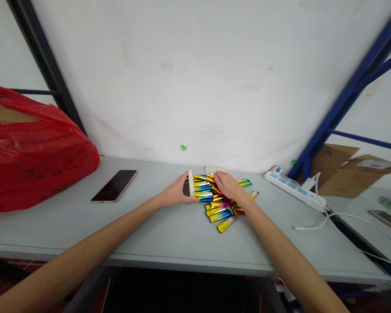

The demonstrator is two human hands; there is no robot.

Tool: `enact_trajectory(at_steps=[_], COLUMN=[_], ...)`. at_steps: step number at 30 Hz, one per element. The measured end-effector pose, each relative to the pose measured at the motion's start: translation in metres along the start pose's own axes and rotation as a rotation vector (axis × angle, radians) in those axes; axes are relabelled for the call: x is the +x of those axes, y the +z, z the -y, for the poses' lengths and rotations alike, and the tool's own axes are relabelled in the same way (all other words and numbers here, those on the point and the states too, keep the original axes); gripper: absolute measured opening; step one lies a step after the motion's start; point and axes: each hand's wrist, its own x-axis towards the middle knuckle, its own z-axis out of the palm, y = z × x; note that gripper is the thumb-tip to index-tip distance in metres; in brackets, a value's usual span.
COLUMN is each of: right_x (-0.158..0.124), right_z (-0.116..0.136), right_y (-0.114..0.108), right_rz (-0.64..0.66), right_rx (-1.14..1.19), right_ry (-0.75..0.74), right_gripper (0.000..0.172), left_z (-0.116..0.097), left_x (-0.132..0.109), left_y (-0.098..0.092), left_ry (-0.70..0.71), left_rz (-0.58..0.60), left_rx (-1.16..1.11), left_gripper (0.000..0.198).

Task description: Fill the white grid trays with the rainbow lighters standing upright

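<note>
Several shiny lighters [226, 224] in gold, blue, green and pink lie in a loose heap near the middle of the table. My left hand [175, 190] wraps around a white tray [191, 183] at the heap's left side, thumb low and fingers behind. A few lighters lie in a row against the tray's right side. Over the top of the heap, my right hand [228, 184] has its fingers curled down and closed on a lighter [210, 178], partly hidden by them. Behind this hand lies a pale ridged rack [215, 168].
A dark-screened phone [115, 186] lies on the grey table [143, 243] at left, near a red plastic bag [39, 152]. At right are a white power strip [295, 188] with a white cable [313, 227] and a cardboard box [342, 171]. A white wall [215, 78] stands behind.
</note>
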Motion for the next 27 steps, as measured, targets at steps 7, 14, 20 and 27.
enact_trajectory(at_steps=[7, 14, 20, 27], right_x=[0.0, -0.002, -0.002, -0.002], right_z=[0.003, -0.003, -0.008, 0.007], right_y=[-0.001, -0.008, -0.01, -0.008], right_rz=[-0.028, -0.082, -0.068, -0.205], right_rx=[0.03, 0.071, 0.111, 0.207], right_ry=[0.06, 0.083, 0.085, -0.042], right_gripper=[0.033, 0.026, 0.026, 0.043], left_z=[-0.009, -0.01, -0.007, 0.0], left_x=[0.001, 0.0, 0.0, 0.0], left_y=[0.0, 0.0, 0.0, 0.001], left_ry=[-0.026, 0.008, 0.04, -0.013], left_rz=[0.024, 0.021, 0.02, 0.0], left_rx=[0.135, 0.116, 0.124, 0.116], left_gripper=[0.106, 0.102, 0.098, 0.111])
